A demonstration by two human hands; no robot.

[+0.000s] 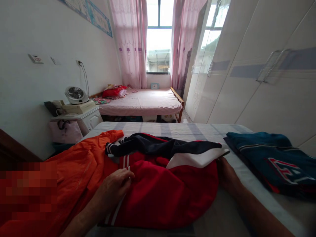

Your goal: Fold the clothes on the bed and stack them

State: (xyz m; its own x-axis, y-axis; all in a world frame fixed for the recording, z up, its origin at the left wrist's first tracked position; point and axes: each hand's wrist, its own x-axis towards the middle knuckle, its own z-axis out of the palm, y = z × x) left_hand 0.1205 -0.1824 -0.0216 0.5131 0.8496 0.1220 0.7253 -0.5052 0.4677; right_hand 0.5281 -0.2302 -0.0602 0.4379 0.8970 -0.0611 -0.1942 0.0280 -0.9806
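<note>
A red, white and navy jacket (170,191) lies spread on the bed in front of me, with white stripes on its trim and on a navy cuff. My left hand (118,182) is closed on the jacket's striped left edge, thumb against the fingers. At the opposite side, my right hand (228,176) grips the edge near the white panel; its fingertips are partly hidden by the cloth. An orange garment (86,158) lies against the jacket on the left. Farther right rests a folded teal jacket (266,151) with a large letter on it.
The near bed (197,130) has a pale striped sheet. Beyond it stands a second bed (153,102) with a pink sheet and piled clothes (115,92). A small fan (76,94) sits on boxes by the left wall. White wardrobe doors (247,98) line the right side.
</note>
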